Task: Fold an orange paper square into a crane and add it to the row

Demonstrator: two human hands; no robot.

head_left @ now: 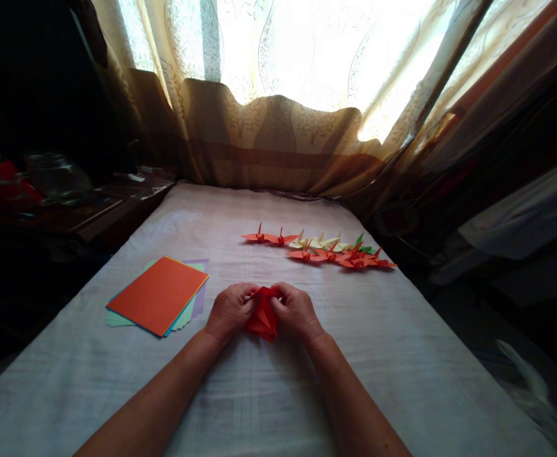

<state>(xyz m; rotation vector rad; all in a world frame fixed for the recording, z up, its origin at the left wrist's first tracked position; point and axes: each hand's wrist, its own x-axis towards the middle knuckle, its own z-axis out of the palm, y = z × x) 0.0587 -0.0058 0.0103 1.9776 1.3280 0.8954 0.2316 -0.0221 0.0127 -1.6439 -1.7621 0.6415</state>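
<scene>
Between my two hands is a folded piece of red origami paper [263, 317], its creased flaps coming to a point at the near end. My left hand [232, 309] pinches its left side with thumb and fingers. On the opposite side my right hand [298, 311] grips the paper's upper right edge, the thumb lying on top. Both hands are closed on the paper, low over the white cloth [240, 393]. Some of the fingertips are hidden behind the folds.
A stack of coloured paper sheets [160, 295], orange on top, lies to the left. Several folded paper cranes [328, 255] in orange, cream and green stand in rows at the back right. Beyond the far edge hangs a curtain [278, 143]. A glass jar [59, 174] stands at far left.
</scene>
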